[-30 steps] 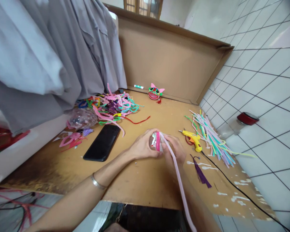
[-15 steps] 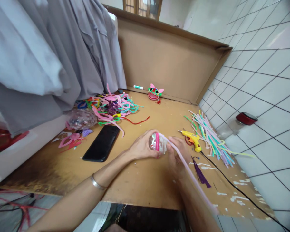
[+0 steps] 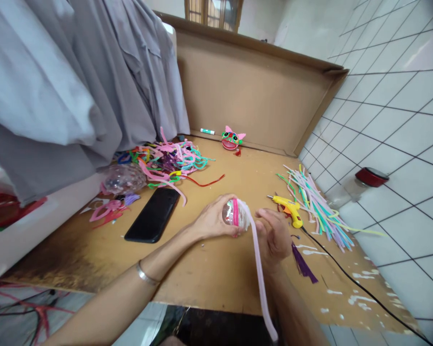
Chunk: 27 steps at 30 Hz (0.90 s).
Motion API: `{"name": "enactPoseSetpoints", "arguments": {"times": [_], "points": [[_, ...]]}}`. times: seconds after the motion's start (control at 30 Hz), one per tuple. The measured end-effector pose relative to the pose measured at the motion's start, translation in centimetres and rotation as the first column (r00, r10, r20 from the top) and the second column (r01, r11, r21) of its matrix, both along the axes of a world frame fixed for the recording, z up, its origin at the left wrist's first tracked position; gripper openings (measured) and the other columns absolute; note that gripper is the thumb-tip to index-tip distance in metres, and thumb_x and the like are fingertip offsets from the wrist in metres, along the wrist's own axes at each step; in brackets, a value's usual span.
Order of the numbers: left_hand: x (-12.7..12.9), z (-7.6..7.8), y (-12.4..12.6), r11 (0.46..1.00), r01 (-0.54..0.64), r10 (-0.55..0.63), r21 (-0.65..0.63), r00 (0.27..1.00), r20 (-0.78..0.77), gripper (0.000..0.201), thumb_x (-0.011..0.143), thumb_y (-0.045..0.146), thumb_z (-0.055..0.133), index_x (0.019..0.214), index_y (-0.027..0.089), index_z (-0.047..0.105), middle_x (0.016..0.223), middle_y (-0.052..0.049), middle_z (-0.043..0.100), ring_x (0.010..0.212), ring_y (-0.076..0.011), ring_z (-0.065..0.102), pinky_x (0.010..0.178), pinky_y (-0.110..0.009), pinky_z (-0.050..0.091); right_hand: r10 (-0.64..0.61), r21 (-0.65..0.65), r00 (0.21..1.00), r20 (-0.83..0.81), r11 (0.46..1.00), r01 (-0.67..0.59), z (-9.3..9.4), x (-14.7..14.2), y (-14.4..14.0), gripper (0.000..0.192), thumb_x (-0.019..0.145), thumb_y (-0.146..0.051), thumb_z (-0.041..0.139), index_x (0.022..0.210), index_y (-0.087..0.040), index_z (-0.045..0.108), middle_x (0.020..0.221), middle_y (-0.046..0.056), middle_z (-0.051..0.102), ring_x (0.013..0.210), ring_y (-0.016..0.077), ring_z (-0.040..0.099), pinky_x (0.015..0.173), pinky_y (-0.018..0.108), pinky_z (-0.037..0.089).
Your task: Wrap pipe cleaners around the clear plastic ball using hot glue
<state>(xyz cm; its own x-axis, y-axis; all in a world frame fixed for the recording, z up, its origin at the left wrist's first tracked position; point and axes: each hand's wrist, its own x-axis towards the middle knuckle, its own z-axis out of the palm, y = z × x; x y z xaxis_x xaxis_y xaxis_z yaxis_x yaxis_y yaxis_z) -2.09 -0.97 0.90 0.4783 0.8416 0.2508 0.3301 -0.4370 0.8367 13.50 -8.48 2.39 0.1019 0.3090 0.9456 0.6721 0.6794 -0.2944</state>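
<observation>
Left hand cups a small clear ball from the left, fingers curled round it, holding it just above the counter near its front-middle. A bright pink band shows on the ball.

Right hand sits just right of the ball, fingers pinched on a pale pink pipe cleaner. The pipe cleaner runs up over the ball's top, then down past the right wrist and off toward the bottom edge of the view. Whether its end is already fastened to the ball cannot be told; the hands hide that spot.

A thin bracelet rides the left forearm.

Around:
- black phone flat on the counter, left of the hands
- yellow glue gun just right of the right hand, black cord trailing to the lower right
- purple tassel below the glue gun, near white glue smears
- bundle of straight pastel pipe cleaners at the right edge
- tangled heap of coloured pipe cleaners at the back left, with a second clear ball beside it
- pink cat-faced figure and a marker against the cardboard back wall
- grey cloth hanging at left
</observation>
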Motion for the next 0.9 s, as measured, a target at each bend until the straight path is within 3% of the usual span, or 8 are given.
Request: {"name": "enactPoseSetpoints", "arguments": {"times": [0.23,0.4,0.7,0.9], "points": [[-0.02,-0.14,-0.06,1.000,-0.020,0.020,0.012,1.000,0.012,0.081,0.055,0.034,0.085,0.129,0.023,0.054,0.121,-0.007,0.064,0.113,-0.0297,0.061,0.100,-0.043,0.049,-0.045,-0.021,0.999,-0.002,0.999,0.045,0.02,-0.10,-0.31,0.029,0.092,-0.014,0.052,0.115,-0.026,0.066,0.094,0.006,0.070,0.084,0.0218,0.068,0.071,0.039,0.057],[-0.04,-0.27,0.05,1.000,-0.026,0.027,-0.009,0.999,0.022,0.079,0.055,0.033,0.084,0.127,0.023,0.054,0.116,-0.006,0.066,0.110,-0.0288,0.062,0.097,-0.042,0.051,-0.076,0.074,0.996,0.047,0.995,0.073,-0.06,0.09,0.09,0.032,0.087,-0.010,0.058,0.115,-0.025,0.065,0.091,0.006,0.070,0.081,0.0211,0.067,0.069,0.037,0.055],[0.09,0.10,-0.08,0.999,-0.034,0.034,-0.011,0.999,-0.005,0.080,0.057,0.035,0.084,0.128,0.021,0.051,0.121,-0.008,0.064,0.113,-0.0301,0.061,0.102,-0.044,0.048,-0.056,0.005,0.991,0.119,0.998,0.056,0.52,-0.17,-0.71,0.028,0.086,-0.011,0.059,0.110,-0.024,0.064,0.089,0.006,0.069,0.080,0.0207,0.067,0.067,0.036,0.056],[0.10,-0.11,0.00,1.000,-0.027,0.028,-0.011,0.999,0.018,0.077,0.057,0.034,0.083,0.128,0.022,0.052,0.119,-0.007,0.065,0.110,-0.0291,0.062,0.097,-0.042,0.051,-0.056,-0.016,0.998,0.028,0.998,0.057,-0.35,-0.19,-0.07,0.017,0.086,-0.020,0.065,0.102,-0.024,0.060,0.086,0.004,0.067,0.078,0.0209,0.067,0.069,0.038,0.057]]}}
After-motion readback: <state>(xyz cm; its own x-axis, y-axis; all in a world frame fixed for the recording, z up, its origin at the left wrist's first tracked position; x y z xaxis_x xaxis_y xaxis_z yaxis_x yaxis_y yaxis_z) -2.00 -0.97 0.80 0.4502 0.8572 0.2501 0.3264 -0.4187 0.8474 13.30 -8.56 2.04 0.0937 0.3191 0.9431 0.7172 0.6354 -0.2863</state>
